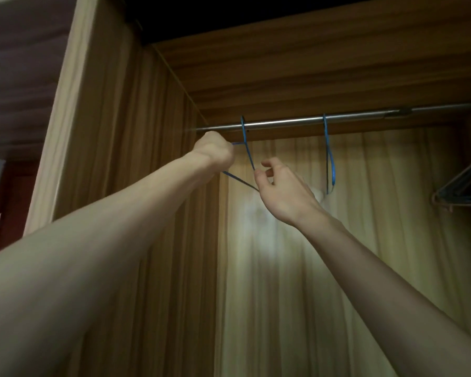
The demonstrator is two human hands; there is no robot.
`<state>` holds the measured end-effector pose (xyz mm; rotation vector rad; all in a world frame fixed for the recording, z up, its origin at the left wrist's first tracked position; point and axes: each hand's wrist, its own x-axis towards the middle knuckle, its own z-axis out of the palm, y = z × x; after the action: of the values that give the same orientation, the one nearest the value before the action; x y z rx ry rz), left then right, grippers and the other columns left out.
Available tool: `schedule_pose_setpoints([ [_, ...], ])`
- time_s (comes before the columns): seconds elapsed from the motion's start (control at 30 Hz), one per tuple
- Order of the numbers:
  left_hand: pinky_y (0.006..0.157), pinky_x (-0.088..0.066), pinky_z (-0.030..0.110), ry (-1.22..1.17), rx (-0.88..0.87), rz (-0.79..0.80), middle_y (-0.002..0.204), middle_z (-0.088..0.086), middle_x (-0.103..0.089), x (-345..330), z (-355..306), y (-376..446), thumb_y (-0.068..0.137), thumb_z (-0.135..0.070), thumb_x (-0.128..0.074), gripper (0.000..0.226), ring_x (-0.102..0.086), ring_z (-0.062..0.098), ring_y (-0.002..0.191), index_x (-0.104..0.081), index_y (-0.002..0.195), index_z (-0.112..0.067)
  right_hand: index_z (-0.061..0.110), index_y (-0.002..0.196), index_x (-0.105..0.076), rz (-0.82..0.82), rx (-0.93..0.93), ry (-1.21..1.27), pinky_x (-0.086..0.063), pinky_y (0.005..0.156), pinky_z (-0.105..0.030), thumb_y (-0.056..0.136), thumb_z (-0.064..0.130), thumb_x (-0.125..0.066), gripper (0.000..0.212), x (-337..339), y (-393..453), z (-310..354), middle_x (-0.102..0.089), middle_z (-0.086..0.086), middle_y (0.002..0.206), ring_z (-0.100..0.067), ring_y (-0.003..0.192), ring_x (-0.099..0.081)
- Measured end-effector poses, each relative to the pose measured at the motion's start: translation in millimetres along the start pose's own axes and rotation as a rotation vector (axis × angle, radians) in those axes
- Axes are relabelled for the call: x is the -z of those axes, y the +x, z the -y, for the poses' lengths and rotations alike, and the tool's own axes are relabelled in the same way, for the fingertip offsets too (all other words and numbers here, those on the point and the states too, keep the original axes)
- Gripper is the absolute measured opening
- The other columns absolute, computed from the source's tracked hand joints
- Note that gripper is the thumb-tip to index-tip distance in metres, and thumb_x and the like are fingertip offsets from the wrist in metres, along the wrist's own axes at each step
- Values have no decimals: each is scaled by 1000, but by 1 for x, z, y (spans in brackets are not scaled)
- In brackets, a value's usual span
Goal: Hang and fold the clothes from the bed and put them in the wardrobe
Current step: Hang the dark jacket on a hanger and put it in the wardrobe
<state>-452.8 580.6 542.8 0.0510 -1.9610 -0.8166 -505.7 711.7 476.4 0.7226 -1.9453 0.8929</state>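
Note:
I look up into an open wooden wardrobe (147,213) with a metal rail (288,123) across its top. A thin blue hanger (247,148) hooks over the rail near its left end. My left hand (214,152) grips the hanger's left end in a fist just under the rail. My right hand (283,189) pinches the hanger's right corner between thumb and fingers. A second blue hanger (330,159) hangs bare on the rail further right. No clothes are in view.
The dark ends of more hangers (462,186) show at the right edge. The wardrobe's left side wall stands close to my left arm. A dark gap (229,12) lies above the top shelf. A dark wooden surface (19,77) is at far left.

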Motion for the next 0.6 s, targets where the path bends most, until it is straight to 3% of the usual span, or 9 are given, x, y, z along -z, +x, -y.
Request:
schedule_pose_setpoints([
  [0.07,83,-43,32,2,0,-3,114,13,-62,2,-2,2,106,-12,-49,27,-58,24,100,-63,126,-2,25,149,-45,-17,-3,-9,-47,92,-40,108,45,-37,46,6,-3,3,-59,1,139,-24,122,-57],
  [0.27,76,-45,32,49,-5,-51,112,16,-66,2,-18,-1,105,-13,-51,27,-64,28,99,-63,125,0,23,150,-43,9,1,-24,-49,100,-45,108,46,-37,48,15,-15,-5,-56,1,145,-26,127,-56],
  [0.4,86,-57,41,149,-68,-114,110,16,-68,2,-16,-18,103,-14,-49,26,-68,35,103,-65,119,-1,23,150,-42,16,1,13,-49,99,-45,109,43,-37,47,16,-23,-12,-56,1,144,-25,125,-57],
  [0.53,81,-57,41,244,-149,-194,102,12,-65,8,-8,-53,105,-17,-48,23,-66,31,93,-62,117,-4,22,148,-45,31,3,84,-51,98,-45,109,44,-36,46,13,-31,-11,-60,0,137,-25,120,-59],
  [0.6,77,-54,41,288,-151,-194,103,12,-65,12,1,-74,105,-19,-46,23,-65,32,92,-61,115,-5,21,140,-53,45,-22,191,-51,96,-41,109,44,-35,43,11,-35,-8,-64,2,122,-23,114,-61],
])
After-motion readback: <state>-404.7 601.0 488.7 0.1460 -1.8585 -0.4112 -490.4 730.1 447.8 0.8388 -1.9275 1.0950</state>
